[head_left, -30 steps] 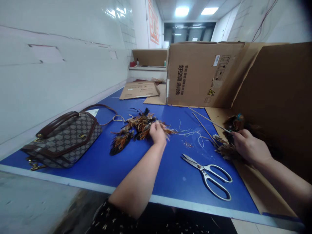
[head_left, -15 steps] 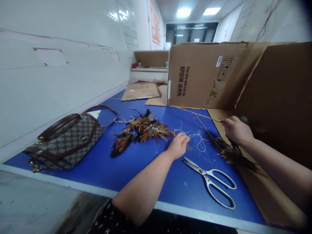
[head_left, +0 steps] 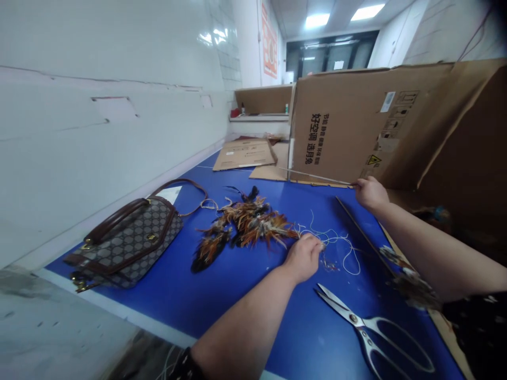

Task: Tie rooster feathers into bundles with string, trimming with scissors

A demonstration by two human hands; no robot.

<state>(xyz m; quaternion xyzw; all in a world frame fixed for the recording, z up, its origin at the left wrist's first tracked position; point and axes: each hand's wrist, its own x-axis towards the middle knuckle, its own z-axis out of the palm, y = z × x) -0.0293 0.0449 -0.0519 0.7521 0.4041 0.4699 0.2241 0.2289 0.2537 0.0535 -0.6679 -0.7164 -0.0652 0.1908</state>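
My left hand [head_left: 304, 256] rests on the blue table [head_left: 253, 295], fingers pinched on the white string [head_left: 336, 240] that trails from a pile of orange and brown feathers [head_left: 241, 224]. My right hand [head_left: 370, 193] is further back, closed on the end of a thin stick [head_left: 317, 177] that points left along the foot of a cardboard box [head_left: 352, 126]. A second thin stick [head_left: 362, 235] lies on the table under my right forearm. More feathers [head_left: 412, 285] lie by my right elbow.
Silver scissors [head_left: 372, 335] lie at the near right. A patterned handbag [head_left: 127, 243] with brown trim sits at the left, by the white wall. Flat cardboard sheets [head_left: 245, 153] lie at the back, and cardboard panels stand along the right side.
My left hand left the feather pile and moved right onto the string. My right hand rose from the feathers at the right and went back towards the box, holding the stick.
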